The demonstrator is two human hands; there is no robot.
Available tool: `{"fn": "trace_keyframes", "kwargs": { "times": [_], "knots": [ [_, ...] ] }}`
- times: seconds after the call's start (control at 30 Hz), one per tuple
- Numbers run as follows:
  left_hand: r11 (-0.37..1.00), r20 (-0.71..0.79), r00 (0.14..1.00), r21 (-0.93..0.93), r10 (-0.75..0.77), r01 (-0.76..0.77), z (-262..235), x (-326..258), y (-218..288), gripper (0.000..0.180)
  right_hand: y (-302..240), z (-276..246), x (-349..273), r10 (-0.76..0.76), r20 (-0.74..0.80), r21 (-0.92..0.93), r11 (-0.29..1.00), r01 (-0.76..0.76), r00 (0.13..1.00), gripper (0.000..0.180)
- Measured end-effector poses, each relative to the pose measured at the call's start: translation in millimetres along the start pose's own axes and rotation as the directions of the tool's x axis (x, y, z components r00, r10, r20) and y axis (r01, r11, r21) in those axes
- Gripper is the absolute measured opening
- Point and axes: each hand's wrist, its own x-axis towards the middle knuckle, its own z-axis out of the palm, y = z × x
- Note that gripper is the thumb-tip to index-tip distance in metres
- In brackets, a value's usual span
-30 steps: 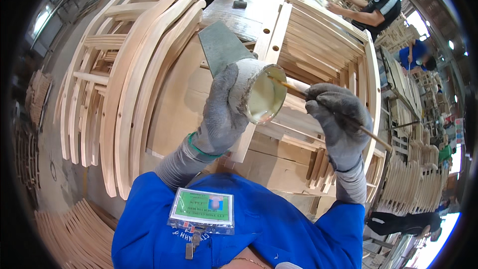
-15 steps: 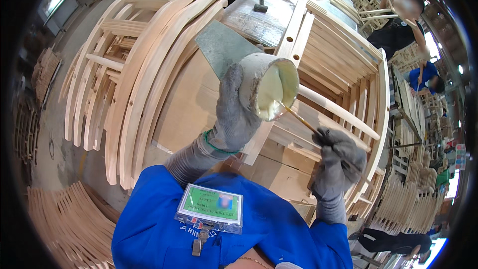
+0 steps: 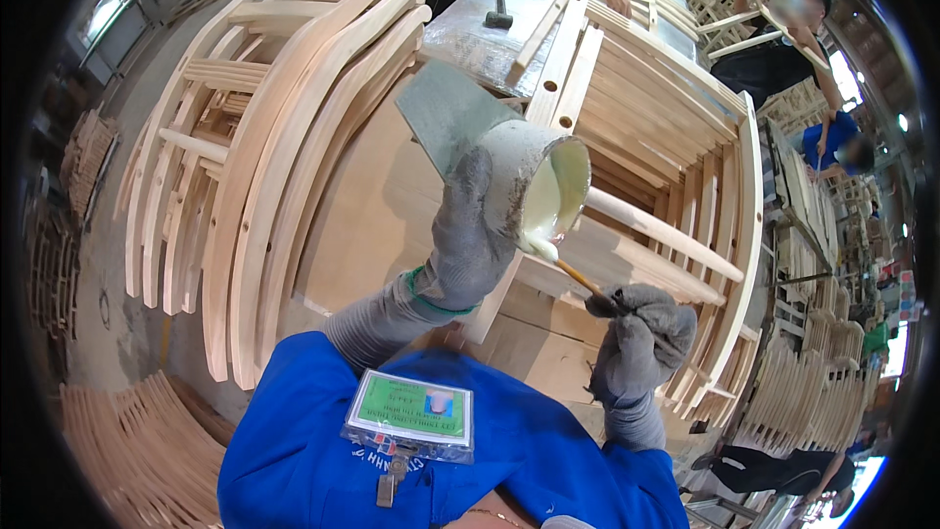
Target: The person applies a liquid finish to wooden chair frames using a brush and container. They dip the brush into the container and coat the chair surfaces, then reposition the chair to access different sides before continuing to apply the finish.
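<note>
My left hand (image 3: 468, 235), in a grey glove, is wrapped round a whitish round cup (image 3: 509, 171) tilted toward the right. Creamy pale liquid, like glue, coats its inside and gathers at the lower lip. In my gloved right hand (image 3: 643, 333) a thin brown stick (image 3: 580, 277) is pinched. Its tip carries a white blob of the liquid and sits at the cup's lip. A flat grey plate (image 3: 453, 113) shows behind the cup; what supports it is hidden.
Curved wooden chair frames (image 3: 284, 167) stand stacked at left, with slatted wooden frames (image 3: 676, 167) at right. Brown cardboard (image 3: 357, 206) lies between them. A hammer (image 3: 499, 10) rests on a wrapped surface beyond, where another person's hand (image 3: 616, 0) touches a wooden piece. Other people work at far right.
The stick's tip has come down to the cup's lip, and my right hand has shifted lower and left. A person's arm and a wooden piece have appeared at the far side.
</note>
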Motion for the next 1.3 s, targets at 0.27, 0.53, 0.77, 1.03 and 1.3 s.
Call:
{"fn": "trace_keyframes", "kwargs": {
  "times": [0.27, 0.53, 0.77, 1.03, 1.3],
  "knots": [
    [0.994, 0.015, 0.996, -0.068, 0.09, -0.089, -20.5, 25.3, -18.6, 0.053, 11.2, -9.6, 122.6, 0.169, -0.022, -0.163, 0.972, -0.17, 0.985, 0.02],
    [0.999, -0.114, 0.993, -0.015, 0.043, -0.045, -35.2, 30.5, -28.8, 0.062, 90.1, -29.3, 373.4, 0.203, 0.233, -0.349, 0.93, -0.113, 0.951, 0.029],
    [0.98, -0.134, 0.979, 0.151, 0.152, -0.131, -41.5, 32.0, -31.3, 0.06, 167.0, -18.9, 458.4, 0.291, 0.228, -0.622, 0.778, -0.09, 0.929, 0.032],
    [0.991, -0.131, 0.982, -0.017, 0.132, -0.135, -31.3, 34.7, -28.2, 0.065, 190.5, -14.0, 480.8, 0.31, 0.279, -0.696, 0.717, -0.031, 0.909, 0.025],
    [0.995, -0.139, 0.989, -0.08, 0.056, -0.068, -31.9, 32.9, -26.1, 0.068, 203.0, -21.3, 492.2, 0.244, 0.29, -0.65, 0.76, 0.003, 0.925, 0.025]
  ]
}}
